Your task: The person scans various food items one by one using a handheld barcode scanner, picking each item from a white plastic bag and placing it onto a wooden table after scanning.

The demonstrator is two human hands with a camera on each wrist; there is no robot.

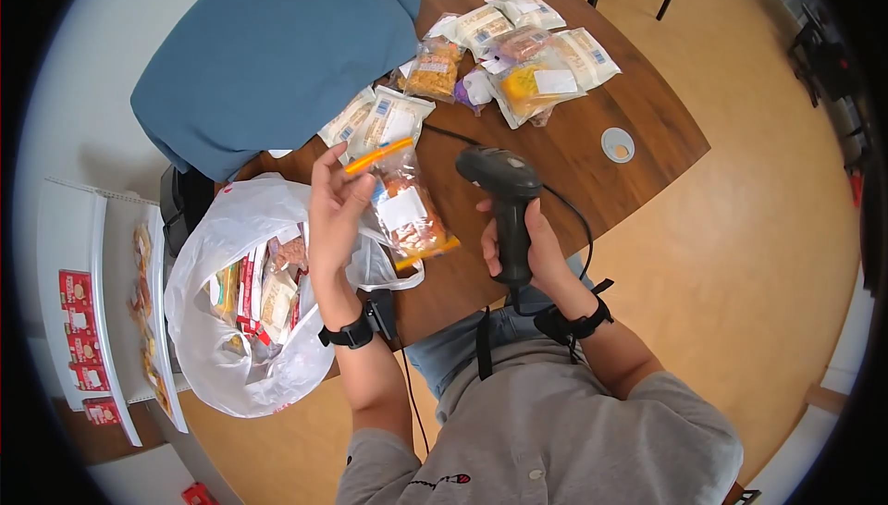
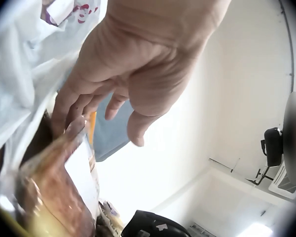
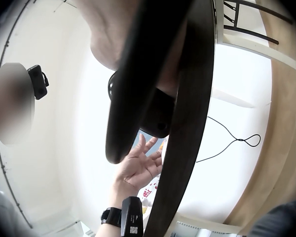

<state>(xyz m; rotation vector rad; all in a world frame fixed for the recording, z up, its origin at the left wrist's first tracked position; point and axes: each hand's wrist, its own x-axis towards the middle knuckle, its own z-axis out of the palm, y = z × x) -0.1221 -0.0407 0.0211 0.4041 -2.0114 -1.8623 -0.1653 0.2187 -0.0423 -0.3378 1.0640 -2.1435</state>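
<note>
My right hand [image 1: 541, 251] grips the handle of a black barcode scanner [image 1: 499, 177], its head raised over the table and turned toward the left. In the right wrist view the scanner [image 3: 155, 116] is partly covered by a dark blurred strap. My left hand [image 1: 335, 214] is beside a clear snack packet [image 1: 421, 218] with orange edges and a white label. The left wrist view has the fingers reaching behind this packet [image 2: 64, 187], while the thumb [image 2: 136, 129] stands apart from it. In the right wrist view that palm looks spread.
A white plastic bag [image 1: 199, 320] full of packets stands left of the wooden table [image 1: 638, 190]. Several snack packets [image 1: 536, 84] lie piled at the back, beside a blue cloth [image 1: 277, 52]. A round sticker [image 1: 618, 145] is at the right; the scanner's cable [image 1: 578, 214] crosses the table.
</note>
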